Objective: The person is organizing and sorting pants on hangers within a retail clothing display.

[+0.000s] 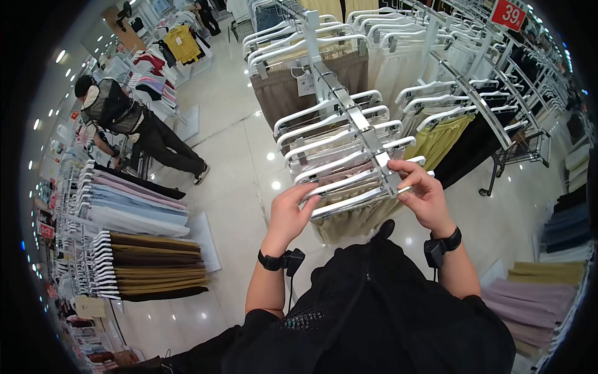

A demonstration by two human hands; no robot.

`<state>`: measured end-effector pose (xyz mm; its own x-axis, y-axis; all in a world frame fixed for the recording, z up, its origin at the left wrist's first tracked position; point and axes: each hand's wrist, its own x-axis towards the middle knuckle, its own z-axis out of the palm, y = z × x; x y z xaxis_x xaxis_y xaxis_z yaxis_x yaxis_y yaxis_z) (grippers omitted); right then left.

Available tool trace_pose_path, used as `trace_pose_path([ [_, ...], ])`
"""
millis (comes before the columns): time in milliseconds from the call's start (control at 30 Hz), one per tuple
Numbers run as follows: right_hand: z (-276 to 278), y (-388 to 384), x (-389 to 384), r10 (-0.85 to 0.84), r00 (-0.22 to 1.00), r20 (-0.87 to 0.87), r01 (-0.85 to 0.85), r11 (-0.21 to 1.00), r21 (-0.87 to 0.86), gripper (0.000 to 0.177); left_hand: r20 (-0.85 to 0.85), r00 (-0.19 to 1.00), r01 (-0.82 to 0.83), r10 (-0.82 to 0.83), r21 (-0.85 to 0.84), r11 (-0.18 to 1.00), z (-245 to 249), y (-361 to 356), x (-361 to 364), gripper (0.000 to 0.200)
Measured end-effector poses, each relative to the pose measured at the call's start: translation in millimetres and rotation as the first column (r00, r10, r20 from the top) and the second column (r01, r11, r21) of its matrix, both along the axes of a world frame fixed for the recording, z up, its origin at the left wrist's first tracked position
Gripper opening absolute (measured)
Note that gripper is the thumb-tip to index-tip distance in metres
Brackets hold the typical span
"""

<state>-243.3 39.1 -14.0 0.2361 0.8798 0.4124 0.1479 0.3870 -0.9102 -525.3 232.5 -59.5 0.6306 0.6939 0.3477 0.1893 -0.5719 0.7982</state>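
Observation:
My left hand (289, 213) closes its thumb and fingers on the left end of a white clothes hanger (349, 202) near the front of the rack. At the hanger's other end, my right hand (425, 196) grips with thumb and forefinger, close to the tip of the metal rail (355, 118). Olive-beige trousers (352, 225) hang below this front hanger. Behind it, several more white hangers carry light and brown trousers (280, 93) along the same rail. Part of the hanger is hidden by the rail tip.
Yellow-green trousers (447, 138) hang on a neighbouring arm at right. A red price sign (509, 15) stands above. A person (134, 121) is by a cart at left. Racks of folded-over trousers (159, 265) line the left, and more clothing (532, 299) hangs at right.

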Motion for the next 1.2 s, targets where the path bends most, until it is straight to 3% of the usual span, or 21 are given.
trace_pose_path([
  [133,-1.2,-0.2,1.1,0.007,1.0,-0.013,-0.007,1.0,-0.001,0.011,-0.067,0.998,-0.025,0.022,-0.043,0.999,-6.9,5.3,1.7,0.025],
  [233,4.1,0.3,5.2,0.016,1.0,0.025,-0.016,1.0,0.0,0.011,-0.018,0.999,-0.036,0.037,0.051,0.998,-3.8,6.2,3.4,0.022],
  [300,8.5,-0.2,7.4,0.018,0.997,0.078,-0.014,0.999,-0.051,0.011,-0.119,0.99,-0.072,0.071,-0.003,0.997,2.8,6.0,3.7,0.021],
  [433,8.0,1.5,9.1,0.022,0.992,0.126,-0.019,0.999,-0.027,0.01,-0.064,0.994,-0.092,0.092,0.0,0.996,-8.4,4.1,1.0,0.02],
  [533,12.6,-0.2,3.0,0.025,0.998,0.057,-0.023,0.999,-0.042,0.01,0.002,0.996,-0.087,0.087,0.059,0.994,-8.5,9.4,4.0,0.019],
  [667,12.8,-2.0,5.2,-0.013,0.986,0.166,0.021,0.999,-0.045,0.012,0.017,0.997,-0.076,0.075,0.052,0.996,-14.0,10.6,5.4,0.019],
  [1000,23.3,-8.7,-1.7,-0.008,0.99,0.143,0.024,0.994,-0.11,0.011,0.05,0.998,-0.036,0.041,-0.1,0.994,-28.5,15.6,7.2,0.016],
  [1100,20.7,-9.1,-2.8,-0.011,0.985,0.17,0.03,0.994,-0.107,0.011,0.172,0.979,-0.093,0.113,-0.121,0.988,-43.7,17.5,2.3,0.015],
  [1200,23.8,-7.6,-2.0,-0.011,0.983,0.186,0.029,0.995,-0.092,0.011,0.307,0.894,-0.258,0.327,-0.243,0.935,-71.3,21.4,-16.5,0.017],
])
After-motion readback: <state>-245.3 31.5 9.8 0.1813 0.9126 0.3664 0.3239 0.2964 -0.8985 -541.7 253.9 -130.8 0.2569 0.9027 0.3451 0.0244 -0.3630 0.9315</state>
